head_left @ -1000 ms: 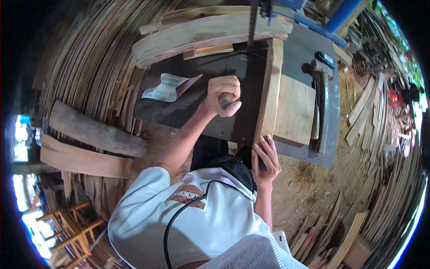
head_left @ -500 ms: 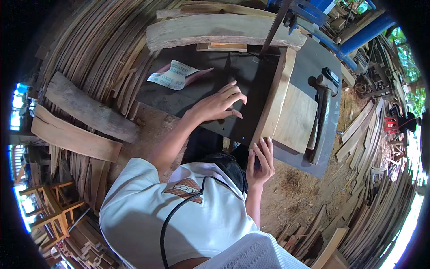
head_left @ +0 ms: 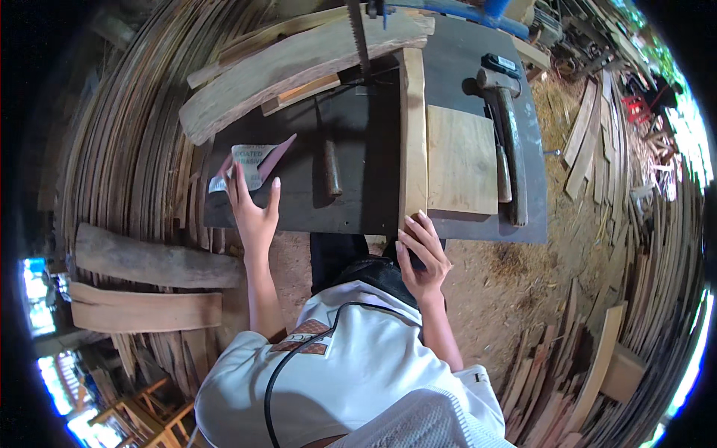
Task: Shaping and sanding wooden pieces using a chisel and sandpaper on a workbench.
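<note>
My left hand [head_left: 255,215], fingers spread, reaches over a curled sheet of sandpaper [head_left: 252,154] with a printed pale back and a pinkish face. Its fingertips overlap the sheet's near part; whether they press on it I cannot tell. My right hand [head_left: 426,257] rests at the near end of a long pale wooden bar [head_left: 413,134], its fingers loosely stretched and the thumb apart. Between the hands, a slim tool with a wooden handle [head_left: 331,168] lies on the dark tabletop [head_left: 366,164]. A square wooden board [head_left: 463,160] lies along the bar's right side.
A toothed saw blade [head_left: 358,37] stands upright beyond the table's middle, near a rough curved plank [head_left: 299,71]. A hammer [head_left: 510,142], a narrow hand tool [head_left: 503,173] and a black labelled object [head_left: 500,64] lie at right. Stacked timber [head_left: 127,127] flanks the left.
My left hand has moved left from above the table's middle to the sandpaper, uncovering the wooden-handled tool. My right hand stays at the bar's near end. The view has shifted.
</note>
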`<state>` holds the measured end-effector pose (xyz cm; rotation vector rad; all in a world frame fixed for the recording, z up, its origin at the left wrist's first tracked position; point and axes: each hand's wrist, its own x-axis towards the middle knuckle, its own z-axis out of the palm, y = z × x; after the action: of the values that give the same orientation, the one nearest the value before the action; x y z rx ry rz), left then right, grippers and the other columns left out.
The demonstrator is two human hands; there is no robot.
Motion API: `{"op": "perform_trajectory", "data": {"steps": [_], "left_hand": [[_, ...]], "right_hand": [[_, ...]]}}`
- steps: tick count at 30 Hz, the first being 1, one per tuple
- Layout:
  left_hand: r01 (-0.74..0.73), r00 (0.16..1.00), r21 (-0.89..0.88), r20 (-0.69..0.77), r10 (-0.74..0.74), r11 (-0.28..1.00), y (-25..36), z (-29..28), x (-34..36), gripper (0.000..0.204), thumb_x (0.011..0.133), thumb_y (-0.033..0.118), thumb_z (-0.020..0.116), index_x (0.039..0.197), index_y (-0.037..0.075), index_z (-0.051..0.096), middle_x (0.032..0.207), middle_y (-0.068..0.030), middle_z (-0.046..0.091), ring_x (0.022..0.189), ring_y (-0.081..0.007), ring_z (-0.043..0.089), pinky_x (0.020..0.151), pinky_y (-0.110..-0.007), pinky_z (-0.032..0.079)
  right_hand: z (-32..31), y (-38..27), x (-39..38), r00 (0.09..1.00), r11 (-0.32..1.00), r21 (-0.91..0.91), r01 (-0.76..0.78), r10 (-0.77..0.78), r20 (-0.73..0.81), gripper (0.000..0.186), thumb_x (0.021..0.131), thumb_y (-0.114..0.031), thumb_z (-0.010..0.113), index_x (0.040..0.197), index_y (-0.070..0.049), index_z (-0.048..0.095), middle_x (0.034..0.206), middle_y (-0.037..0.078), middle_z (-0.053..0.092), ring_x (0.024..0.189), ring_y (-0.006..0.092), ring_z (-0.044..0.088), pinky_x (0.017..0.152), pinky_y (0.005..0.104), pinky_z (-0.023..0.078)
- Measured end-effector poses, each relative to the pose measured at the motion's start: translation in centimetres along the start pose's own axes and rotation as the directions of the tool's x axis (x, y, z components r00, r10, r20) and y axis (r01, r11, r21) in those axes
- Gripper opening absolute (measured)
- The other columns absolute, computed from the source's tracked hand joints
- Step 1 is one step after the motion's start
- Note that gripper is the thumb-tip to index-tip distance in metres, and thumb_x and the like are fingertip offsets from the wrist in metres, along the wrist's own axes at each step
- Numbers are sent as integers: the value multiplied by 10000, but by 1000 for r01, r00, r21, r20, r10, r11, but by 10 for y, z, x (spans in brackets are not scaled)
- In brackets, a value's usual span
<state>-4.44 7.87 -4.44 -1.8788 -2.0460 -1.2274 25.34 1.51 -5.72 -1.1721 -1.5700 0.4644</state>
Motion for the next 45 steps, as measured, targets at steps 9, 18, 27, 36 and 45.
{"op": "perform_trajectory", "data": {"steps": [9,18,27,36,45], "left_hand": [[177,969,-37,181,-167,984,-10,17,14,266,984,149,575,1077,-82,669,988,-260,691,1007,-395,663,890,-437,497],[-621,623,-414,256,739,666,107,46,43,317,802,-107,572,1091,4,643,1238,-159,646,1136,-295,643,963,-414,538],[-602,368,-554,446,816,574,141,70,56,268,943,103,584,1156,-59,597,1347,-183,572,1305,-330,508,1058,-434,466],[-457,490,-546,504,711,702,150,131,110,227,991,168,532,1040,-31,631,1099,-263,637,978,-445,632,790,-474,542],[-359,341,-518,702,625,777,152,109,101,260,879,-30,512,1066,0,690,1321,-210,552,1198,-344,570,1091,-396,432]], "right_hand": [[-6,3,1,999,998,52,30,-32,42,256,793,29,727,1041,-33,735,1226,130,667,1266,346,560,1045,437,477],[-1,4,-2,999,993,107,53,-53,-9,264,800,30,722,1059,-21,714,1242,128,652,1271,344,555,1048,441,474],[-1,11,-5,996,993,85,85,-86,6,249,812,19,719,1055,-33,707,1258,130,641,1278,343,548,1024,432,497],[2,7,1,997,995,57,81,-80,-18,270,791,39,710,1051,-32,719,1233,135,654,1274,338,552,1038,434,489],[12,6,0,995,991,80,104,-104,-4,256,793,19,728,1043,-36,717,1221,122,657,1231,331,588,1007,425,514]]}}
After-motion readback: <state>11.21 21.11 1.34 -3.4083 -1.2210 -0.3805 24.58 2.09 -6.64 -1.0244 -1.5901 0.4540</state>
